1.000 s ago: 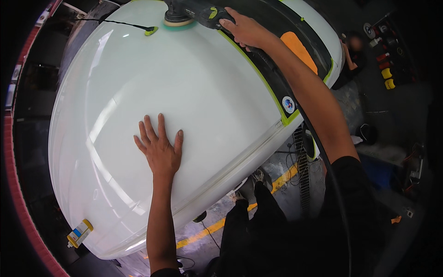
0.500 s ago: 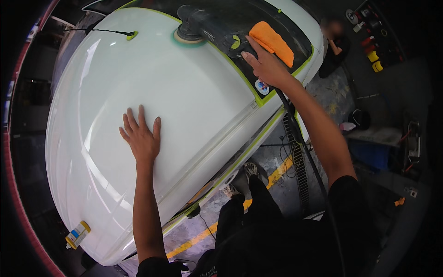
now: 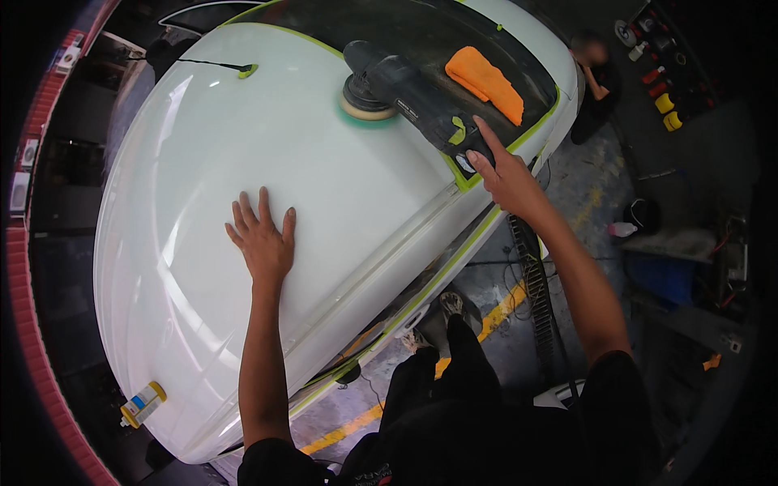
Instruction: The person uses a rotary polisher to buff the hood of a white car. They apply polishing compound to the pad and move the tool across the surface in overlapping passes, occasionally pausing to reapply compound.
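My right hand point(image 3: 512, 180) is closed round the rear end of a black polisher point(image 3: 409, 93). Its round pad point(image 3: 369, 117), pale with a green edge, rests on a white car roof point(image 3: 324, 186) near the border with dark glass. The roof's surface carries my left hand point(image 3: 266, 243), palm down and fingers spread, with nothing in it. Beyond my right hand, a folded orange cloth point(image 3: 486, 85) lies on the glass. Green masking tape point(image 3: 519, 150) lines the glass and also wraps the base of a thin antenna point(image 3: 245, 71).
A yellow-capped white bottle point(image 3: 143, 403) lies at the roof's near left end. Another person point(image 3: 596, 89) is low down beyond the car at far right. Tools and bottles point(image 3: 664, 104) stand behind that person. Cables point(image 3: 527, 275) run over the floor beside my feet.
The polisher has moved right and toward me, its pad now lower along the roof's edge by the glass. My left hand keeps nearly the same place on the roof; the view has shifted slightly.
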Motion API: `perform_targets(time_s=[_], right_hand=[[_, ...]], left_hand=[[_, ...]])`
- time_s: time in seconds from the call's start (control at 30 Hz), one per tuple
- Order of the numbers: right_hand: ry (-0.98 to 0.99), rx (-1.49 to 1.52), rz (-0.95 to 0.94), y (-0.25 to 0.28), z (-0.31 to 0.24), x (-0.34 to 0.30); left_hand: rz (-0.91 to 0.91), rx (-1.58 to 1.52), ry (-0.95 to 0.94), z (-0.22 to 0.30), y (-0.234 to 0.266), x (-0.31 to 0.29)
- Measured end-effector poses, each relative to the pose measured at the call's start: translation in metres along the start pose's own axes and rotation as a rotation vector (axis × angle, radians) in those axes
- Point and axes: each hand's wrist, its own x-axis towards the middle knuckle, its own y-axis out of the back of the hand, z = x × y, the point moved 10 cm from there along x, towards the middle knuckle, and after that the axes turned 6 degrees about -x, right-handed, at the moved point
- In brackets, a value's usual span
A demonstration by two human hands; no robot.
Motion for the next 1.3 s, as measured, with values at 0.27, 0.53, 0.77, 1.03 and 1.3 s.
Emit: perform_targets(time_s=[0.27, 0.53, 0.77, 1.03, 1.3], right_hand=[[0.108, 0.023, -0.006, -0.012, -0.073, 0.139], [0.339, -0.141, 0.010, -0.037, -0.170, 0.279], [0.397, -0.156, 0.056, -0.047, -0.201, 0.344], [0.238, -0.045, -0.023, -0.033, -0.148, 0.253], [0.117, -0.010, -0.011, -0.012, -0.111, 0.195]], left_hand=[[-0.020, -0.007, 0.007, 0.000, 0.001, 0.002], [-0.045, 0.007, 0.018, -0.002, 0.001, 0.000], [-0.051, -0.028, 0.016, 0.000, -0.002, 0.003], [0.002, -0.061, 0.010, -0.002, 0.004, 0.002], [-0.088, -0.667, -0.663, 0.147, 0.023, -0.018]])
